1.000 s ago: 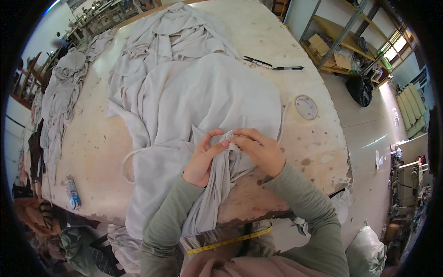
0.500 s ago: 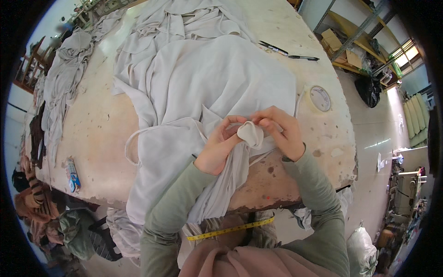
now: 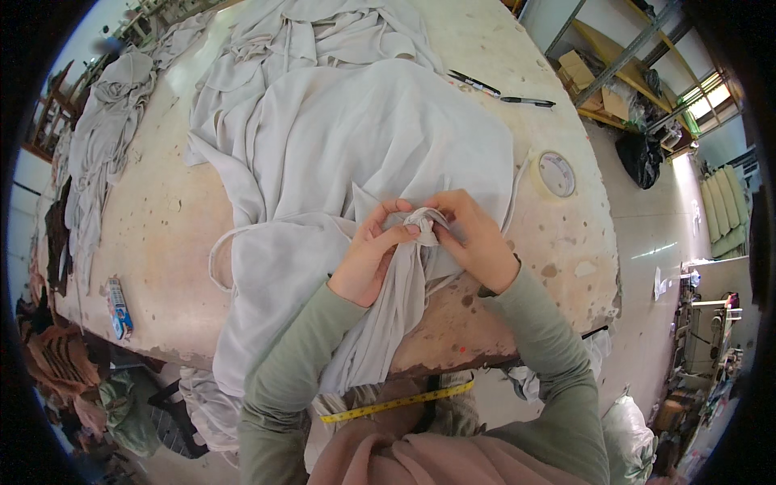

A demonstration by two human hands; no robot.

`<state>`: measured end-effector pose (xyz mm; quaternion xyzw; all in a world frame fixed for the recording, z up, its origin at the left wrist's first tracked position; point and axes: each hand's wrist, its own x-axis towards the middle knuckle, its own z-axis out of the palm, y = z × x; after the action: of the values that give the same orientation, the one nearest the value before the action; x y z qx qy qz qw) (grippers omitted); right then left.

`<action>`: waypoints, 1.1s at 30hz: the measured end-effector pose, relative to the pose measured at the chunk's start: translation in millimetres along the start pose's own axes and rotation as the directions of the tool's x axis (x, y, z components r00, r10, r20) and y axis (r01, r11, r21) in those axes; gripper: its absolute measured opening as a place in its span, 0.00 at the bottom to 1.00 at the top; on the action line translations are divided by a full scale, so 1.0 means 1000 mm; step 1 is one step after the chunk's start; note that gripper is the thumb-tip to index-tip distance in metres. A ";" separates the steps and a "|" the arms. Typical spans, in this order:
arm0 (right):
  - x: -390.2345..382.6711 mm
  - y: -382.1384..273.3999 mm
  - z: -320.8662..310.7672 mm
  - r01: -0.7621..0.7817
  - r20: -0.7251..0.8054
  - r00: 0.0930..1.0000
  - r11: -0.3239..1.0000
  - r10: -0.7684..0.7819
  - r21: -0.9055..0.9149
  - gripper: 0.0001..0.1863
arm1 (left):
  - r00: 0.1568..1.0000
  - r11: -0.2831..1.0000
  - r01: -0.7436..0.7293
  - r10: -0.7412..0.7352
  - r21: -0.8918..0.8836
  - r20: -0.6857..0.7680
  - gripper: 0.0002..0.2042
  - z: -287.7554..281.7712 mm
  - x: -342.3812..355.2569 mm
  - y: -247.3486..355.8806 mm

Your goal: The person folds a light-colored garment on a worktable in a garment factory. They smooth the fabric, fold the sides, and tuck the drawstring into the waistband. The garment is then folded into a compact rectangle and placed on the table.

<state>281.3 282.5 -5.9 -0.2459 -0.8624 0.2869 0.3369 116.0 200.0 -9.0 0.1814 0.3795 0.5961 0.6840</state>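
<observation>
A pale grey fabric garment is spread over the table, its near part hanging over the front edge. Both my hands meet at a gathered, twisted bit of this fabric close to the table's near side. My left hand pinches the bunch between thumb and fingers. From the other side, my right hand grips the folded top of the bunch with its fingertips. Below the hands, long narrow folds of the fabric fall toward my lap. A thin fabric loop sticks out at the garment's left.
Two black pens and a roll of tape lie to the right on the worn table. A small blue-and-white packet is at the left edge. More grey fabric lies far left. A yellow measuring tape crosses my lap.
The rounded fabric end between my hands has become a tighter, folded bunch. My right hand has moved slightly left and down, closer to the left one.
</observation>
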 end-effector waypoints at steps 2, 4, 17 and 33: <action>0.001 -0.001 -0.003 0.191 -0.016 0.980 0.958 -0.199 -0.214 0.21 | 0.997 0.994 0.071 -0.073 -0.086 -0.020 0.17 -0.001 0.002 0.000; 0.000 0.002 -0.010 0.350 0.048 0.932 0.858 -0.360 -0.375 0.18 | 0.990 0.985 0.127 -0.133 -0.112 -0.046 0.17 -0.002 0.003 -0.001; 0.006 0.034 -0.037 -0.483 0.050 0.820 0.643 0.570 0.594 0.10 | 0.969 0.727 -0.247 0.180 0.640 0.170 0.11 0.004 0.002 -0.008; -0.004 0.003 -0.008 -0.522 0.317 0.850 0.594 0.420 0.612 0.09 | 0.724 0.207 -0.532 0.614 0.821 0.314 0.13 0.014 -0.005 -0.006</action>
<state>289.9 284.7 -4.8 -0.3040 -0.6213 0.6763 0.2534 130.6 197.2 -2.8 0.6057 0.5589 0.5288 0.2028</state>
